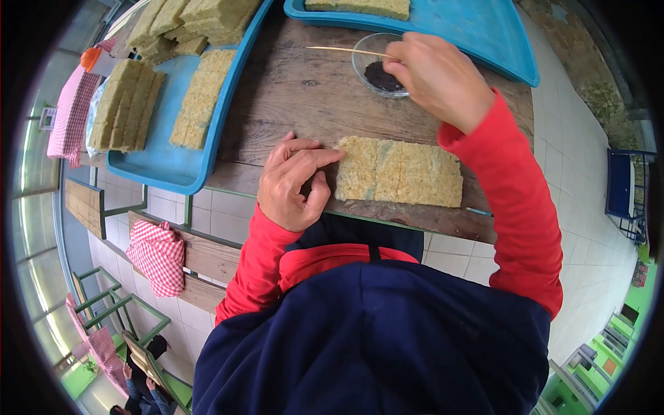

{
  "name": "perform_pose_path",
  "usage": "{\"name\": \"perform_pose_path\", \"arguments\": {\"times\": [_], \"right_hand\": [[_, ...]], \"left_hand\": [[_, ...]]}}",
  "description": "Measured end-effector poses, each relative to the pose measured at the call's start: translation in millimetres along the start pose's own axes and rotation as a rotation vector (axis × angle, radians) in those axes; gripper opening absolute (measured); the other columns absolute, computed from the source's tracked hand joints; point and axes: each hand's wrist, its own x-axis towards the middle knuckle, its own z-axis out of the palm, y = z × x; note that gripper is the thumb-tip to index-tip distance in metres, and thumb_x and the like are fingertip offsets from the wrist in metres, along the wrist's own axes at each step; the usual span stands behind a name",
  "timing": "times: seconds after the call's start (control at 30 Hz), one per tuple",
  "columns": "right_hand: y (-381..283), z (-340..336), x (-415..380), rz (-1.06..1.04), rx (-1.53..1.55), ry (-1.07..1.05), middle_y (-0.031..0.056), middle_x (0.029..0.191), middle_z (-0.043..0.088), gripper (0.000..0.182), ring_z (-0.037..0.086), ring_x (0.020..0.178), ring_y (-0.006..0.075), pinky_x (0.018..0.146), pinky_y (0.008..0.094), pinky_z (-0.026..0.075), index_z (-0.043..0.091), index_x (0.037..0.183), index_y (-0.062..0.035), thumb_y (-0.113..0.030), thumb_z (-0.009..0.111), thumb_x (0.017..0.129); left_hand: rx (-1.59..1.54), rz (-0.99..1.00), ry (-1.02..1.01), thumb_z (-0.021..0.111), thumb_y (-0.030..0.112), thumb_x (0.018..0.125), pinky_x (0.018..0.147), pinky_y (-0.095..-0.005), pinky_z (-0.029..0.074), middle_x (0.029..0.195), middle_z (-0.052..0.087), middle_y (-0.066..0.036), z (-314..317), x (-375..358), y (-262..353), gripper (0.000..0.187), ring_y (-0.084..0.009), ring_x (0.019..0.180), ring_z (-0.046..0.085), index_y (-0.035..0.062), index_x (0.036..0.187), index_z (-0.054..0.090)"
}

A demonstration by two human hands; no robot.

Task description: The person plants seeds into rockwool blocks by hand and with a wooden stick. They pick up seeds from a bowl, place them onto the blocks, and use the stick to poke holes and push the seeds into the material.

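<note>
A yellowish fibrous slab, like rockwool (401, 171), lies flat on the wooden table near its front edge, with crosswise score lines and some greenish patches. My left hand (294, 178) rests at its left end, index finger stretched out to the slab's edge, the other fingers partly curled and holding nothing. Pinched in my right hand (439, 79) is a thin wooden skewer (346, 50), pointing left above a clear glass bowl (358, 66). Small dark grains, perhaps seeds (382, 77), lie in the bowl. My right hand covers part of its rim.
On the left, a blue tray (155, 169) carries several stacked slabs (128, 104). Another blue tray (477, 34) with a slab (360, 7) stands at the back. A bench (207, 259) holds a red checked cloth (158, 257). Another person (149, 398) is at lower left.
</note>
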Motion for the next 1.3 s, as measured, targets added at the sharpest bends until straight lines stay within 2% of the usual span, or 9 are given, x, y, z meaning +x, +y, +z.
{"name": "perform_pose_path", "arguments": {"times": [0.1, 0.3, 0.43, 0.73, 0.8, 0.87, 0.93, 1.1, 1.3], "right_hand": [[-1.3, 8.9, 13.8, 0.06, -0.126, -0.11, 0.0165, 0.081, 0.066, 0.012, 0.064, 0.08, 0.0339, 0.07, 0.0428, 0.05, 0.067, 0.085, -0.0017, -0.013, 0.062, 0.087], [-14.9, 9.5, 22.1, 0.122, -0.22, -0.215, 0.0167, 0.08, 0.07, 0.009, 0.069, 0.075, 0.033, 0.068, 0.041, 0.055, 0.072, 0.078, -0.0056, -0.012, 0.066, 0.08], [-11.9, 14.9, 23.3, 0.094, -0.256, -0.193, 0.0176, 0.077, 0.069, 0.011, 0.068, 0.072, 0.0341, 0.065, 0.0416, 0.055, 0.072, 0.077, -0.005, -0.012, 0.063, 0.081], [-6.5, 11.5, 16.6, 0.093, -0.244, -0.135, 0.0181, 0.072, 0.066, 0.014, 0.066, 0.068, 0.0358, 0.062, 0.0432, 0.052, 0.067, 0.072, -0.0038, -0.014, 0.062, 0.081], [-2.6, 11.2, 8.9, 0.046, -0.171, 0.006, 0.0156, 0.069, 0.065, 0.013, 0.065, 0.069, 0.0345, 0.062, 0.0428, 0.051, 0.064, 0.072, -0.0035, -0.013, 0.061, 0.081], [-8.1, 0.2, 0.4, 0.071, -0.205, -0.032, 0.0134, 0.073, 0.064, 0.012, 0.063, 0.07, 0.033, 0.064, 0.0423, 0.05, 0.063, 0.074, -0.0031, -0.012, 0.063, 0.082], [-12.7, -11.7, -15.8, -0.046, -0.094, 0.192, 0.0121, 0.076, 0.064, 0.006, 0.064, 0.07, 0.0318, 0.059, 0.0415, 0.05, 0.068, 0.081, -0.0058, -0.011, 0.066, 0.078], [-58.3, -37.8, -59.8, 0.131, 0.165, 0.136, 0.0088, 0.075, 0.058, 0.004, 0.061, 0.066, 0.0305, 0.056, 0.0396, 0.046, 0.065, 0.081, -0.0069, -0.009, 0.067, 0.079], [-86.6, 2.7, -82.3, 0.29, 0.327, 0.114, 0.0075, 0.075, 0.057, 0.005, 0.061, 0.062, 0.0286, 0.055, 0.0378, 0.047, 0.065, 0.082, -0.0071, -0.01, 0.07, 0.08]], "left_hand": [[0.055, 0.051, 0.005, 0.056, -0.001, 0.066, 0.101, -0.0517, 0.041, 0.093, 0.071, -0.005, 1.1, 1.4, 0.7, 0.041, -0.0293, 0.099, 0.062, 0.0119, 0.102, 0.071], [0.054, 0.036, 0.005, 0.056, 0.001, 0.067, 0.102, -0.0513, 0.04, 0.1, 0.072, -0.003, 1.0, 2.4, 2.9, 0.041, -0.0305, 0.105, 0.061, 0.0118, 0.103, 0.071], [0.045, 0.006, 0.023, 0.055, 0.002, 0.068, 0.104, -0.051, 0.038, 0.101, 0.071, -0.009, 1.7, 1.3, 3.4, 0.038, -0.0334, 0.107, 0.06, 0.0064, 0.102, 0.07], [0.143, 0.016, 0.109, 0.058, 0.002, 0.066, 0.097, -0.0473, 0.044, 0.1, 0.071, -0.004, 6.5, 2.6, 2.3, 0.034, -0.0305, 0.103, 0.061, 0.0112, 0.096, 0.072], [0.158, 0.02, 0.119, 0.058, 0.002, 0.066, 0.096, -0.0475, 0.044, 0.1, 0.07, -0.004, 6.9, 2.1, 1.6, 0.033, -0.0306, 0.102, 0.061, 0.0113, 0.095, 0.072], [0.173, 0.023, 0.136, 0.058, 0.002, 0.065, 0.096, -0.0478, 0.045, 0.099, 0.07, -0.004, 6.7, 1.6, 1.7, 0.032, -0.0308, 0.101, 0.061, 0.0114, 0.093, 0.072], [0.127, 0.007, 0.116, 0.056, -0.001, 0.067, 0.098, -0.046, 0.042, 0.1, 0.07, -0.009, 6.8, 1.2, 2.7, 0.03, -0.0335, 0.106, 0.059, 0.0078, 0.091, 0.071], [0.126, 0.015, 0.13, 0.057, 0.0, 0.065, 0.094, -0.0442, 0.045, 0.099, 0.07, -0.007, 8.8, 1.3, 2.2, 0.03, -0.0322, 0.102, 0.06, 0.0093, 0.09, 0.071], [0.117, 0.041, 0.139, 0.06, 0.003, 0.064, 0.091, -0.0445, 0.047, 0.099, 0.068, -0.002, 10.3, 1.1, 0.4, 0.03, -0.0282, 0.1, 0.06, 0.0129, 0.09, 0.071]]}}
